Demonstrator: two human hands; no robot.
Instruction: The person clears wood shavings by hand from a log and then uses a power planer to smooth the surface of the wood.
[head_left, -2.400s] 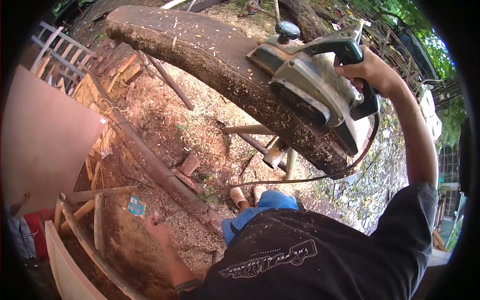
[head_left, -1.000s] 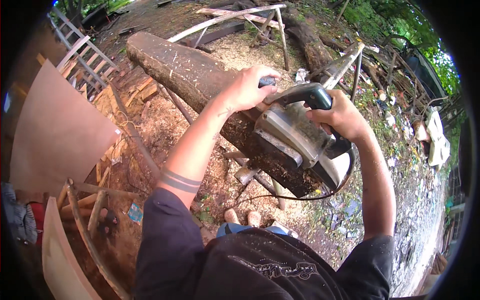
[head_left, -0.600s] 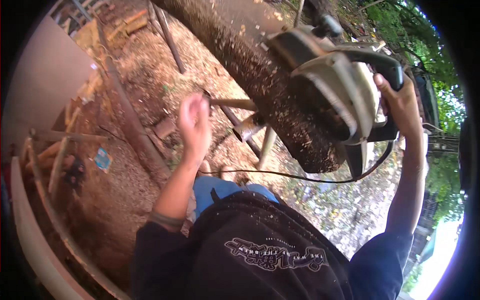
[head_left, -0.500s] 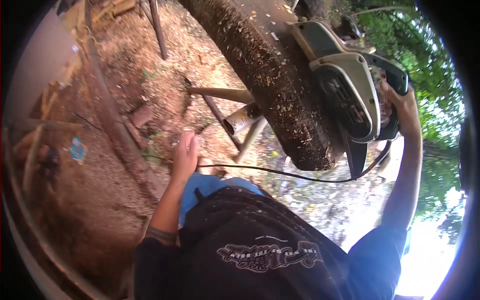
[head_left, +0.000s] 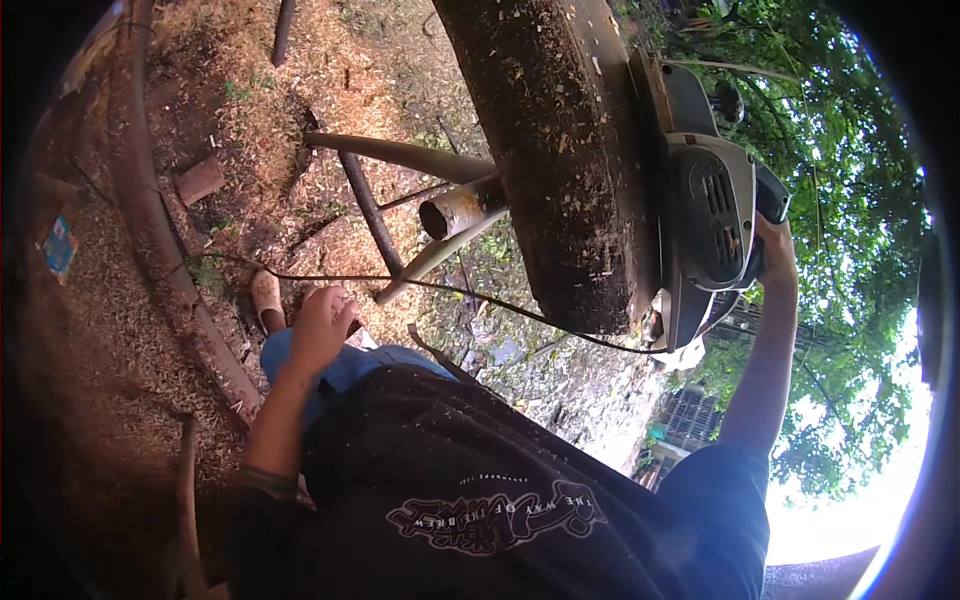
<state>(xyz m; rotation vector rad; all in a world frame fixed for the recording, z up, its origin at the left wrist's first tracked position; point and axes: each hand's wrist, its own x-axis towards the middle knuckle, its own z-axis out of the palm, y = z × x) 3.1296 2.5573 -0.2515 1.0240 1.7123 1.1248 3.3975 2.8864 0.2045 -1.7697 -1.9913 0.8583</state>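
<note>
An electric hand planer (head_left: 715,205) with a dark and pale casing rests on top of a thick, dark wooden plank (head_left: 555,170). My right hand (head_left: 776,255) is closed around its rear handle. The planer's underside is hidden against the wood. A black power cord (head_left: 480,296) trails from the planer leftward across the front of the plank. My left hand (head_left: 322,328) hangs in front of my blue-trousered leg, holding nothing, its fingers loosely bent and a little apart. The cord passes just above that hand, apparently behind it.
Wooden poles (head_left: 400,153) and a hollow pipe end (head_left: 448,215) support the plank. A long pole (head_left: 150,210) and a brick-like block (head_left: 201,181) lie on ground strewn with shavings. A blue packet (head_left: 60,247) lies far left. Leafy trees (head_left: 850,200) stand right.
The view has turned, and the plank appears steeper. My left hand has gone from stretched fingers to loosely bent ones. My right hand stays on the planer.
</note>
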